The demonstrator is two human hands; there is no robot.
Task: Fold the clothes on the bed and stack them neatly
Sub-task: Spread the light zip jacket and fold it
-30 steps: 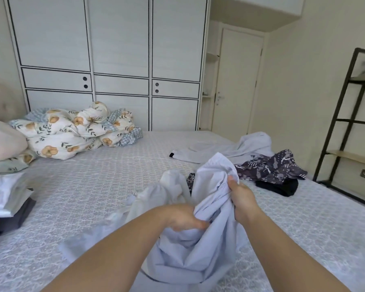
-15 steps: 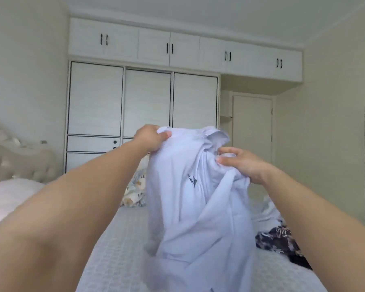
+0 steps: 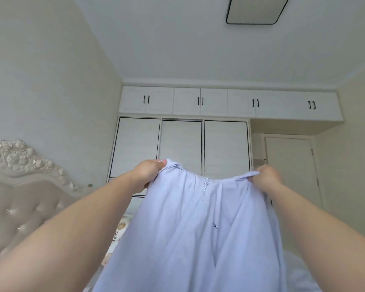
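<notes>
Fingers of left hand [image 3: 149, 172] and right hand [image 3: 265, 177] pinch lilac garment [image 3: 198, 234].

Single head view, tilted up toward wardrobe [image 3: 180, 144] and ceiling [image 3: 177, 39], close behind raised arms.

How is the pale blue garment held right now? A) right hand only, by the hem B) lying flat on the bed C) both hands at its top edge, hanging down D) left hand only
C: the left hand and right hand each grip a top corner of the garment, which is stretched between them and hangs down.
</notes>
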